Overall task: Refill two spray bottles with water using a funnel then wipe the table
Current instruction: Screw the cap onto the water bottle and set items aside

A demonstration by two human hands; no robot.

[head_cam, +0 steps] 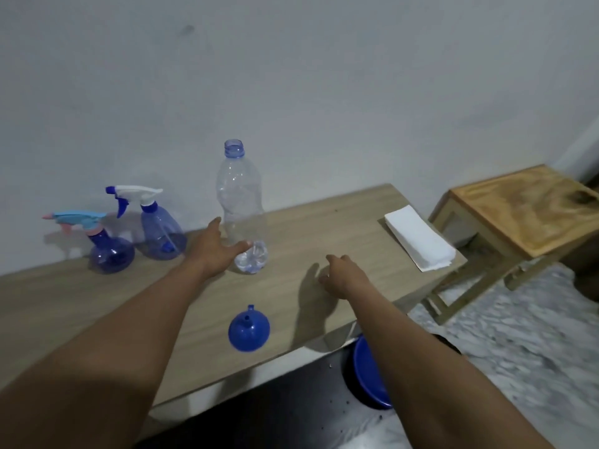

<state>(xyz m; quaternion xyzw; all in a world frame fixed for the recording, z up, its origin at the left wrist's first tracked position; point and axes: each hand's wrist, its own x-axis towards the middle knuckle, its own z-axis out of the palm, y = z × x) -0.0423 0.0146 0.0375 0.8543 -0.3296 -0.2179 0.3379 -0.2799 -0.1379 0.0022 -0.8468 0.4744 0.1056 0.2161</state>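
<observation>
The table (324, 222) was a long board with a pale wood grain. On it stood a tall clear plastic bottle (241, 202), uncapped, thin-walled and ribbed. The left hand (217, 251) was spread open beside its base, gripping nothing; the right hand (343, 275) hovered open over bare wood. Two round blue spray bottles (162, 234) (110, 251) stood near the wall. A folded white cloth (419, 238) lay at the right end. A small blue funnel (249, 330) rested mouth down near the front edge.
</observation>
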